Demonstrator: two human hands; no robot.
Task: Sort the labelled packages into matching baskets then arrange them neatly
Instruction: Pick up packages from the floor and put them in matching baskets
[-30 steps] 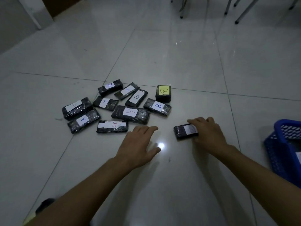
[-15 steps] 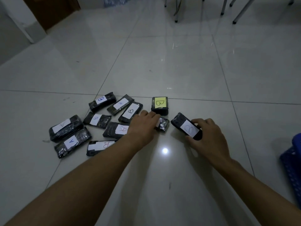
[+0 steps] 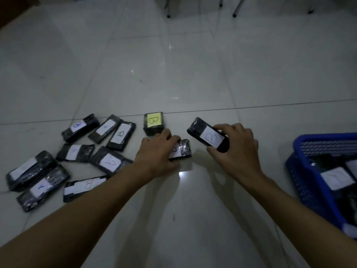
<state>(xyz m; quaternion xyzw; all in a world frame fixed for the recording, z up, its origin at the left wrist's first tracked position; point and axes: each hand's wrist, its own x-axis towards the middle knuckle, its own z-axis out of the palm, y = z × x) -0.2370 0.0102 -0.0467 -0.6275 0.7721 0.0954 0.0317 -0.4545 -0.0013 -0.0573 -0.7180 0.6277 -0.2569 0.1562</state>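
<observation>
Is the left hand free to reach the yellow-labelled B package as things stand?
Probably not at once. The left hand already grips a white-labelled package. The yellow-labelled B package lies just beyond its fingers with nothing between, so once that grip is released it looks reachable.

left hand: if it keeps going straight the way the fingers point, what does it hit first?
Probably the yellow-labelled B package. The left hand grips a B package and its fingers point up-right, ending close beside the yellow one's near edge. Depth is unclear, so contact isn't certain.

Single head cam, looks fwd/down, close over hands, tiled floor (image 3: 173, 74).
</observation>
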